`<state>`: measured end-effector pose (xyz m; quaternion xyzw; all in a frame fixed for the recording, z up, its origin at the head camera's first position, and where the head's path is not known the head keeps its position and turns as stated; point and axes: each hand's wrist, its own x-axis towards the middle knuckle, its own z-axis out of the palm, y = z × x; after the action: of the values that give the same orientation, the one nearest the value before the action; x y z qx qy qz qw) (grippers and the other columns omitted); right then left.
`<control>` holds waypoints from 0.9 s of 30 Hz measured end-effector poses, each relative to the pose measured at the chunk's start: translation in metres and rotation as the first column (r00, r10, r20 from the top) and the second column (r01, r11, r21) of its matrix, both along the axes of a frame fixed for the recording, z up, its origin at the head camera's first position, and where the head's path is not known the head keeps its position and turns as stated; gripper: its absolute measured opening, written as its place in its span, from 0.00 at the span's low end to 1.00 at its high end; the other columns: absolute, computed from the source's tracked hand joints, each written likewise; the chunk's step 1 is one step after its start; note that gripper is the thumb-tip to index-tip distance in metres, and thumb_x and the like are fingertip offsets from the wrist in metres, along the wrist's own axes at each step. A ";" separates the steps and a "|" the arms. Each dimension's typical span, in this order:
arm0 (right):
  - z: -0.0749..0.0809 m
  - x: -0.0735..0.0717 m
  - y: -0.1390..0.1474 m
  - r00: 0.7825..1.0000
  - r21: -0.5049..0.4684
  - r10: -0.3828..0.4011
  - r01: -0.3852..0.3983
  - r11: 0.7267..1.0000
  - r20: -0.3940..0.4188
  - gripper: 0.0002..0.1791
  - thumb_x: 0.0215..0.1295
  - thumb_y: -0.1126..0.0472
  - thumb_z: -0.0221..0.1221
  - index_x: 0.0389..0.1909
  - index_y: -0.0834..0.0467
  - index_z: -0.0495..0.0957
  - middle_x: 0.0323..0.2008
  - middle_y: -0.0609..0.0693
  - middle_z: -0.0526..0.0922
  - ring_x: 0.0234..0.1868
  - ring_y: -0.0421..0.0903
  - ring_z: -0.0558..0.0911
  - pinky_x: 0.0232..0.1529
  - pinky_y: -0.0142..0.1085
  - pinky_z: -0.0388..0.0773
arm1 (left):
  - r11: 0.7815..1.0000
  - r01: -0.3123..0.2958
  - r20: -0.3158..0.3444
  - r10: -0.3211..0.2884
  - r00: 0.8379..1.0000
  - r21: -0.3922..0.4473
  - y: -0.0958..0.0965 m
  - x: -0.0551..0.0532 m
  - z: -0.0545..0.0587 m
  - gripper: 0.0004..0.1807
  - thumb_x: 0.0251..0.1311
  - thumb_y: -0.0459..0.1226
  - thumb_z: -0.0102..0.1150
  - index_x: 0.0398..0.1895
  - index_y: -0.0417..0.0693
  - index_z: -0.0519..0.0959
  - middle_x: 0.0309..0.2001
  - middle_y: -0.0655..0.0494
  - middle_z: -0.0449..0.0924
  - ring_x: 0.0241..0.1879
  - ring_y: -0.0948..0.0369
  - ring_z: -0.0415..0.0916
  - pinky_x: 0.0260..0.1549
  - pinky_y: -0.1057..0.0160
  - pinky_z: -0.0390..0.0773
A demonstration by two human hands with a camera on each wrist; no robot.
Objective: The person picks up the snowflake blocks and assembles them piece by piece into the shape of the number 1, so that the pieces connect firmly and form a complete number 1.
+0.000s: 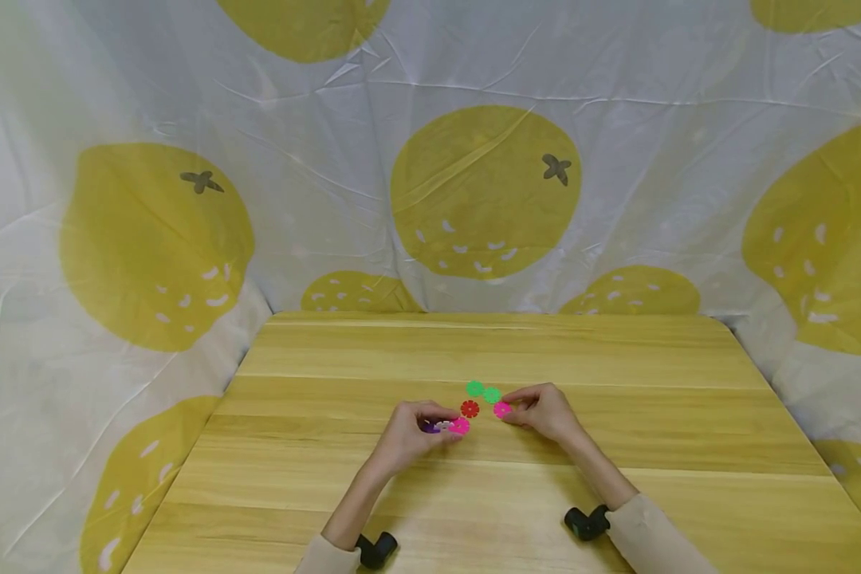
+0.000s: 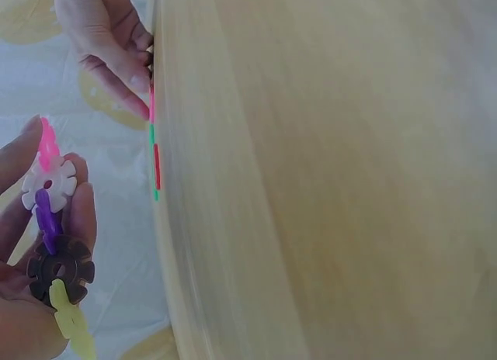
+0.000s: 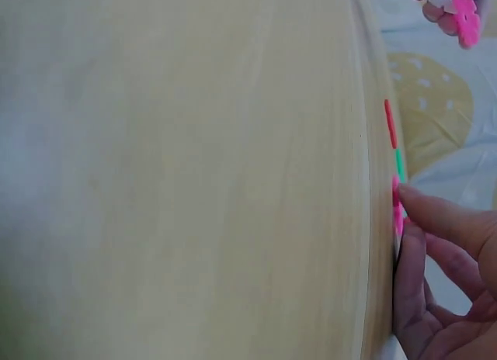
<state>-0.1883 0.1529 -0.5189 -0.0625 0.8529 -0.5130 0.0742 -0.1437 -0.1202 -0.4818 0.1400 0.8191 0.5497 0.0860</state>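
Observation:
My left hand [image 1: 406, 437] holds a chain of joined notched plastic discs above the table. In the left wrist view the chain runs from a pink disc [image 2: 48, 143] through a white disc [image 2: 62, 179], a purple disc [image 2: 48, 224] and a dark disc [image 2: 75, 268] to a yellow disc [image 2: 74, 329]. To the right, thumb and fingertips of my right hand [image 1: 551, 413] pinch another pink disc [image 1: 502, 410] at the tabletop. Two green discs [image 1: 492, 395] and a red disc [image 1: 469, 409] lie flat between and beyond the hands.
The wooden table [image 1: 617, 359] spreads around both hands. Behind it hangs a pale cloth [image 1: 653, 183] printed with yellow fruit. Black wrist-worn devices [image 1: 378, 550] sit at both sleeve cuffs, low over the table.

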 end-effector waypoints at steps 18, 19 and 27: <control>0.004 0.007 -0.006 1.000 0.024 -0.016 0.017 1.000 -0.017 0.12 0.52 0.71 0.76 0.37 0.63 0.86 0.30 0.53 0.84 0.28 0.42 0.80 0.29 0.29 0.79 | 1.000 0.010 -0.014 -0.010 1.000 0.006 0.000 0.002 0.000 0.13 0.56 0.37 0.78 0.44 0.45 0.90 0.44 0.48 0.89 0.37 0.62 0.82 0.31 0.73 0.80; 0.005 0.008 -0.006 1.000 0.018 -0.013 0.013 1.000 -0.025 0.11 0.53 0.72 0.75 0.37 0.63 0.86 0.30 0.53 0.84 0.28 0.43 0.80 0.29 0.30 0.79 | 1.000 0.011 -0.014 -0.010 1.000 0.011 0.000 0.002 0.001 0.13 0.56 0.37 0.78 0.44 0.45 0.90 0.43 0.47 0.89 0.37 0.62 0.82 0.31 0.73 0.80; 0.009 0.016 -0.001 0.998 -0.116 0.013 -0.020 0.993 -0.060 0.07 0.63 0.74 0.67 0.40 0.63 0.87 0.34 0.59 0.84 0.32 0.52 0.89 0.34 0.38 0.87 | 0.999 0.023 -0.020 -0.022 1.000 0.030 -0.002 0.003 0.003 0.12 0.57 0.36 0.77 0.44 0.45 0.90 0.43 0.47 0.89 0.35 0.63 0.80 0.30 0.73 0.78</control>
<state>-0.1721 0.1515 -0.5100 -0.0890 0.8229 -0.5591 0.0493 -0.1405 -0.1220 -0.4786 0.1560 0.8098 0.5596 0.0821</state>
